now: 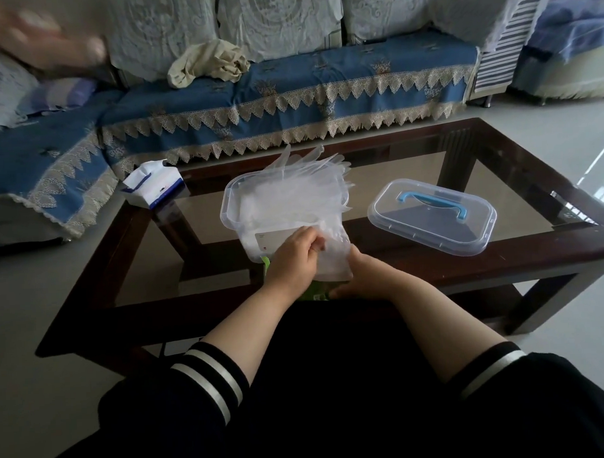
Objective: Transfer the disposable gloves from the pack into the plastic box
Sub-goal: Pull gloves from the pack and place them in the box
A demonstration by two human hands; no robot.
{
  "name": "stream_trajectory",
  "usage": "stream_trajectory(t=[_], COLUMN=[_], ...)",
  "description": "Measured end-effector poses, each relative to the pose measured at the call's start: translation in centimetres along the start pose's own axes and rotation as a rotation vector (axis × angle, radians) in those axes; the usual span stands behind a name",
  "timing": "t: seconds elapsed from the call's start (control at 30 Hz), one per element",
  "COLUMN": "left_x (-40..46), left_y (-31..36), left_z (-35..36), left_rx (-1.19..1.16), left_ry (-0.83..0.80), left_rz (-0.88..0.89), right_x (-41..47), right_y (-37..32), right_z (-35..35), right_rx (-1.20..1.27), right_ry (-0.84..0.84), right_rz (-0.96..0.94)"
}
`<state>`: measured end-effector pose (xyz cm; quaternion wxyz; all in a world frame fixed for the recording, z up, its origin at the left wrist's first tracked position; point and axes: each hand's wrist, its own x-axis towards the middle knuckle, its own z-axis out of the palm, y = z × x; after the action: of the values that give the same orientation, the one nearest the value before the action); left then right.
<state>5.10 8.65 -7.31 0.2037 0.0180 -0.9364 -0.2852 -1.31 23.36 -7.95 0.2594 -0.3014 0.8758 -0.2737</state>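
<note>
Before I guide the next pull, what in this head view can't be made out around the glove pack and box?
- Green glove pack: mostly hidden under the left hand, right hand and clear gloves, head view.
- Inside of the clear plastic box: covered by translucent gloves; fill level unreadable.
- Small label on the box: too small to read.
- Blurred shape at top left: motion blur, unidentifiable.
</note>
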Motion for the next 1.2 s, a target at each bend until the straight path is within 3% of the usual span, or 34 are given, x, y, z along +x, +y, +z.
stream_trajectory(t=[0.27,0.37,0.53,0.67,0.83,1.0,1.1,1.2], left_x=[-1.6,-1.8,-1.6,-1.5,-0.4,1.8,2.3,2.0], left_y=[0.8,1.0,0.1,0.4,3.4,4.8,3.2,2.1], left_z=[-2.0,-2.7,-3.8,-5.6,-9.8,-13.9,-14.5,-14.1], left_rx=[0.221,0.259,0.207,0.079,-0.117,-0.362,-0.327,-0.327], left_ry=[0.171,0.174,0.253,0.438,0.461,0.212,0.019,-0.054], left_rz=[0.449,0.490,0.369,0.289,0.251,-0.039,-0.142,-0.167], right_x=[0.3,0.3,0.2,0.1,0.2,-0.2,-0.5,-0.2], right_y=[0.2,0.1,0.3,0.7,0.6,0.4,0.5,0.6], right_z=[0.3,0.3,0.1,-0.3,-0.4,-0.3,-0.3,-0.4], right_rx=[-0.080,-0.084,-0.075,-0.140,-0.218,-0.185,-0.224,-0.171], right_ry=[0.049,0.041,0.054,0.042,0.052,0.050,0.005,0.032], right_rz=[0.037,0.031,0.020,0.019,0.045,0.041,0.042,0.039])
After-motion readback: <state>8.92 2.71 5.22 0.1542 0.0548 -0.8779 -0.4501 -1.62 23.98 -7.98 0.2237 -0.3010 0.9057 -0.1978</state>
